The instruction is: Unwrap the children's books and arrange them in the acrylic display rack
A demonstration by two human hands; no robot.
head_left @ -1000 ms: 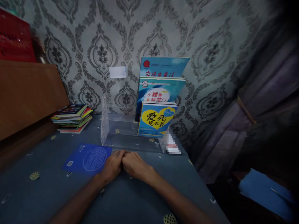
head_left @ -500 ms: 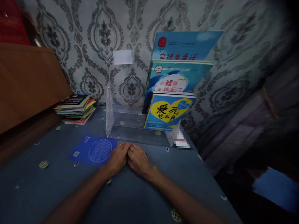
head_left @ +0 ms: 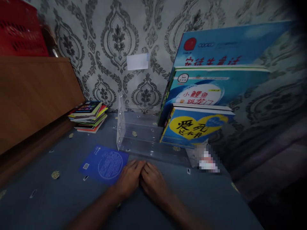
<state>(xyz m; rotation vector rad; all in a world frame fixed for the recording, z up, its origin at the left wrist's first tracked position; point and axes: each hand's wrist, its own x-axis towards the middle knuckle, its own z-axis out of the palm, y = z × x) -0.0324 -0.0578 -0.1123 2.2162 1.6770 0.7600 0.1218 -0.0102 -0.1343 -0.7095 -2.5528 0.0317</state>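
Observation:
My left hand and my right hand lie flat side by side on the blue table cover, fingers stretched out and touching each other, holding nothing. The left hand rests beside a dark blue booklet lying flat on the cover. Just beyond the fingertips stands a clear acrylic stepped rack. On its right side three books stand in tiers: one with a yellow heart in front, a teal one behind it, a blue one at the back.
A stack of colourful books lies at the back left by a wooden board. A red crate sits on top of it. Patterned wallpaper with a white card closes the back. The table's right edge drops into darkness.
Both hands stay together on the cover. The view has moved closer and shifted left, so the rack and its books look larger and sit further right.

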